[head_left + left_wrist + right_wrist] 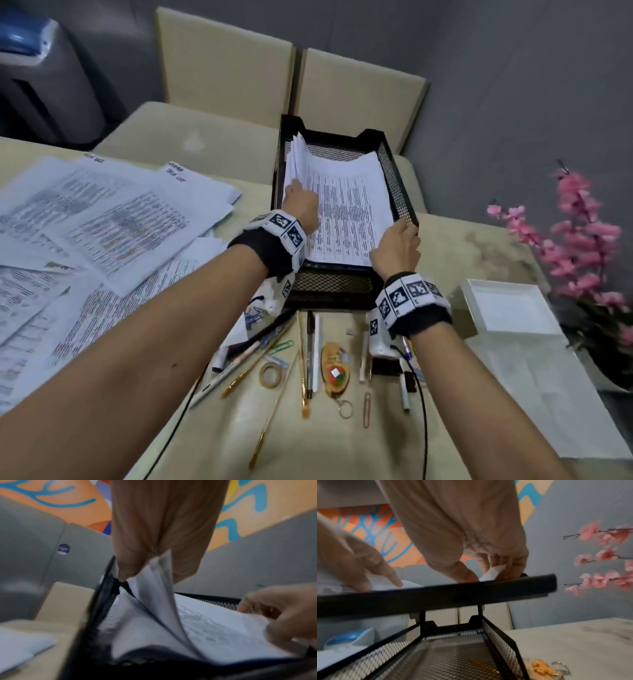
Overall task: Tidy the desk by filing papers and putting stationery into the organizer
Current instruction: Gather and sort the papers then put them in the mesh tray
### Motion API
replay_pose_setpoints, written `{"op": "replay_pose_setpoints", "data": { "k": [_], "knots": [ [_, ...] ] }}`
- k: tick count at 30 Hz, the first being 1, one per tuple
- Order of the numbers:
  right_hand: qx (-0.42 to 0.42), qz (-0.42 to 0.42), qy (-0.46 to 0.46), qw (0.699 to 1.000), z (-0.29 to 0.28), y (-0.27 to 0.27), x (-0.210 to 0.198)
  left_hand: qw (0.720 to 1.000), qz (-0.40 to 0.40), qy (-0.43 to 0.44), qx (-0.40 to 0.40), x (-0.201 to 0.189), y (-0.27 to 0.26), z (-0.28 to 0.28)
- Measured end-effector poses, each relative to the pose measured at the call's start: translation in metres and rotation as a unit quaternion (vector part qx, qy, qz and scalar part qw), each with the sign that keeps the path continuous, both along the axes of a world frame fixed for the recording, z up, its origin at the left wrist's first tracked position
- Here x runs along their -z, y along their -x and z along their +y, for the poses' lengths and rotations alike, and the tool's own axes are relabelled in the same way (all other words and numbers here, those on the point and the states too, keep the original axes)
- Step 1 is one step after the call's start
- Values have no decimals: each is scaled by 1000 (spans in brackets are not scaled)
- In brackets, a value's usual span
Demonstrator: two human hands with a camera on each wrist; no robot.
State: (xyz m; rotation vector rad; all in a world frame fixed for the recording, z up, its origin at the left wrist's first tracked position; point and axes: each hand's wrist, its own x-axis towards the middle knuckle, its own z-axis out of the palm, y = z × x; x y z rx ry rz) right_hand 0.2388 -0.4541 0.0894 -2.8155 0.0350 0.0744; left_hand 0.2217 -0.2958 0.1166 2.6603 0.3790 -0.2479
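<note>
A black mesh tray organizer (405, 192) stands at the desk's middle, with a stack of printed papers (346, 212) in its top tray. My left hand (294, 186) pinches the stack's left edge, and several sheets (154, 588) curl upward there. My right hand (406, 228) pinches the stack's near right corner over the top tray's rim (471, 592). In the right wrist view, thumb and fingers of my right hand (489, 573) close on that white corner. The lower tray (453, 655) holds no paper that I can see. Pens (310, 349), brushes, a tape roll (270, 375) and paper clips lie in front of the organizer.
Loose printed sheets (102, 222) cover the desk's left side. A white open box (507, 308) and pink flowers (582, 246) stand at the right. A keychain (335, 371) and a marker (404, 390) lie among the stationery. Cream chairs stand behind the desk.
</note>
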Motion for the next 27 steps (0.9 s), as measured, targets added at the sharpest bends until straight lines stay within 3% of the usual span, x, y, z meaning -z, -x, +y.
{"op": "replay_pose_setpoints", "data": {
  "k": [2, 5, 8, 10, 13, 16, 19, 22, 24, 27],
  "knots": [
    [-1, -42, 57, 997, 2, 8, 4, 997, -34, -57, 40, 5, 3, 4],
    [0, -80, 64, 995, 12, 21, 1, 979, -176, -88, 56, 2, 14, 21],
    [-28, -106, -46, 993, 44, 37, -16, 970, -231, -70, -6, -7, 34, 63],
    [-77, -150, -146, 975, 80, 54, -29, 970, -231, -49, -53, -6, 52, 102],
    [-177, -171, -288, 926, 150, 81, -35, 977, -172, -40, -119, 8, 79, 171],
    [-221, -72, -328, 916, 214, 97, -14, 983, -68, -43, -163, 35, 111, 236],
    [-169, 135, -307, 927, 265, 102, 33, 980, 35, -31, -194, 72, 151, 291],
    [-129, 271, -207, 931, 301, 102, 85, 972, 121, -15, -203, 109, 192, 330],
    [-70, 301, -207, 928, 321, 102, 105, 967, 173, -15, -188, 128, 213, 345],
    [44, 278, -289, 915, 347, 97, 118, 968, 203, -36, -143, 155, 235, 350]
  ]
}}
